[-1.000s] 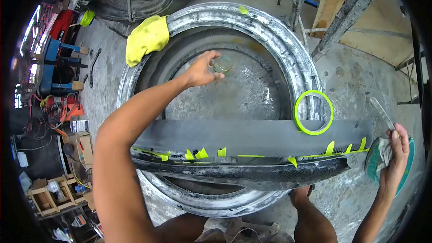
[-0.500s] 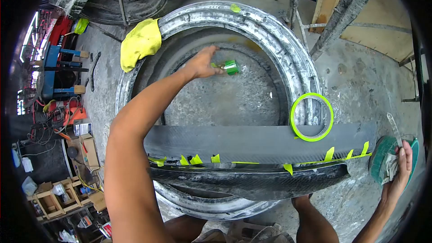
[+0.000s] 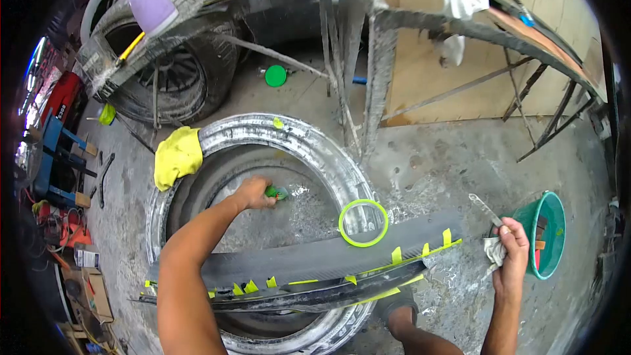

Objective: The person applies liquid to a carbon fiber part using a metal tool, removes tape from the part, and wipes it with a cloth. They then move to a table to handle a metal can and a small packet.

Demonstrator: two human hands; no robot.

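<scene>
My left hand (image 3: 254,194) reaches into the hollow of a dusty tire (image 3: 256,130) lying flat on the floor. Its fingers are closed round a small green bottle (image 3: 277,192), which is partly hidden. In my right hand (image 3: 514,244) are a thin, whitish flat stick (image 3: 484,208), pointing up, and a crumpled white cloth (image 3: 494,253). Across the tire lies a long dark carbon-fibre panel (image 3: 299,264), with yellow-green tape tabs (image 3: 396,255) along its edge. A roll of yellow-green masking tape (image 3: 343,231) rests at the panel's upper edge.
A teal bucket (image 3: 534,213) stands beside my right hand, with things inside. A yellow cloth (image 3: 178,158) drapes over the tire's left side. Beyond are a metal stand (image 3: 379,79), a mounted wheel (image 3: 172,82), a purple bottle (image 3: 151,5) and a green round lid (image 3: 276,75).
The view has tilted up and shifted right, showing more of the stand and bucket. My left hand has closed round the green bottle. The right hand still holds the stick and cloth.
</scene>
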